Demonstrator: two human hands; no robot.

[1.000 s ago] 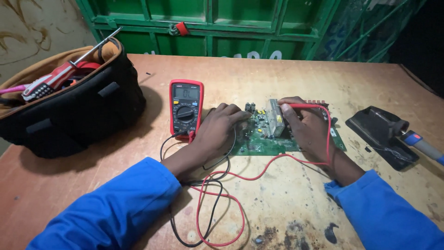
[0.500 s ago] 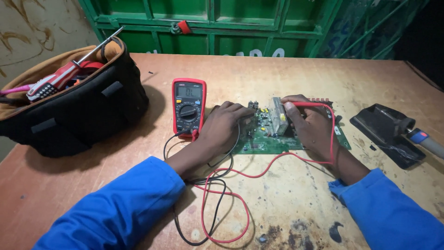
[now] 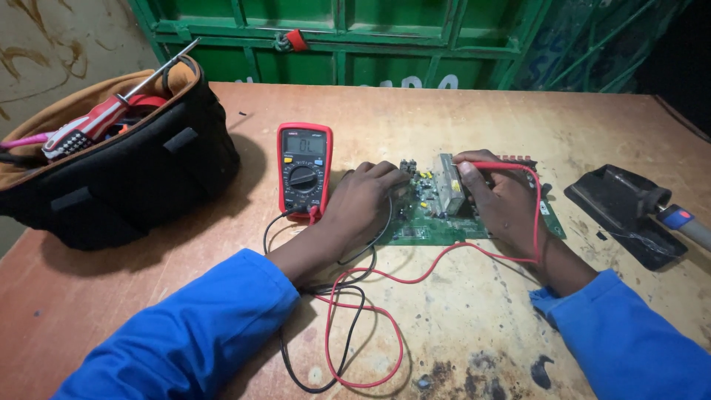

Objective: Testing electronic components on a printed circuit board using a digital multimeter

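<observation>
A green circuit board (image 3: 437, 222) lies on the wooden table (image 3: 459, 111). My left hand (image 3: 366, 204) rests on its left part and holds the black probe, whose black lead runs back toward me. My right hand (image 3: 503, 200) grips the red probe (image 3: 492, 166), its tip pointing left at a metal heat sink (image 3: 448, 184) on the board. The red lead (image 3: 385, 326) loops across the table. A red multimeter (image 3: 304, 169) lies just left of my left hand, its display lit.
A black tool bag (image 3: 126, 174) with a red-handled screwdriver (image 3: 118, 107) and other tools stands at the left. A black soldering iron stand (image 3: 629, 211) with a blue-handled iron (image 3: 685, 222) sits at the right. Green metal doors (image 3: 355, 37) lie behind the table.
Both hands stay on the board with only slight shifts. The view has drifted a little to the left.
</observation>
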